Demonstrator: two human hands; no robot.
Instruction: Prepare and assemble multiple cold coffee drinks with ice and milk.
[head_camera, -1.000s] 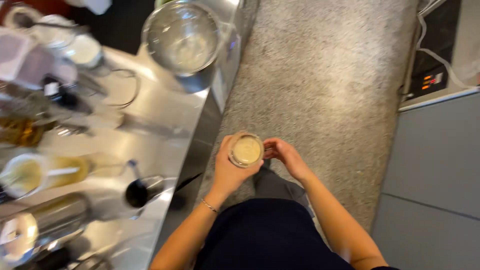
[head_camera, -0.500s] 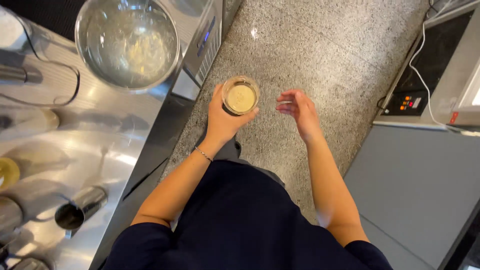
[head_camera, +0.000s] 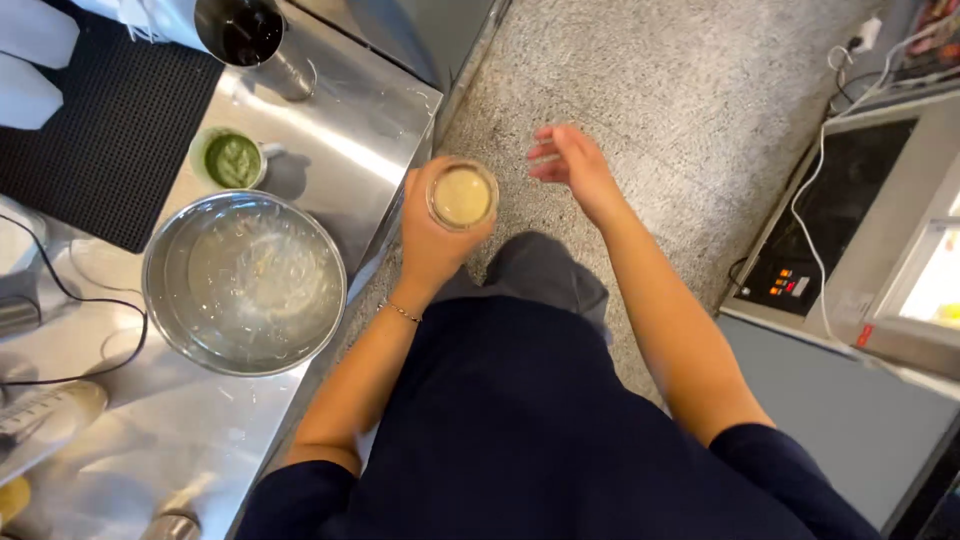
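Steel counter (head_camera: 330, 150) fills the left; speckled floor (head_camera: 680, 90) runs down the middle. Big metal bowl (head_camera: 245, 282) sits on the counter, left of the hands. Small cup of green paste (head_camera: 230, 160) just beyond the bowl. Left hand (head_camera: 432, 238) wrapped firmly round a clear glass of beige liquid (head_camera: 462, 196), held upright over the counter edge. Right hand (head_camera: 572, 168) just right of the glass, fingers spread, holding nothing.

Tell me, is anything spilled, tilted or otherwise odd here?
Nothing stands out. The left hand holds the cup upright over the floor, its beige contents level, no spill visible. The right hand is open and apart from it. The bowl sits flat on the steel counter.
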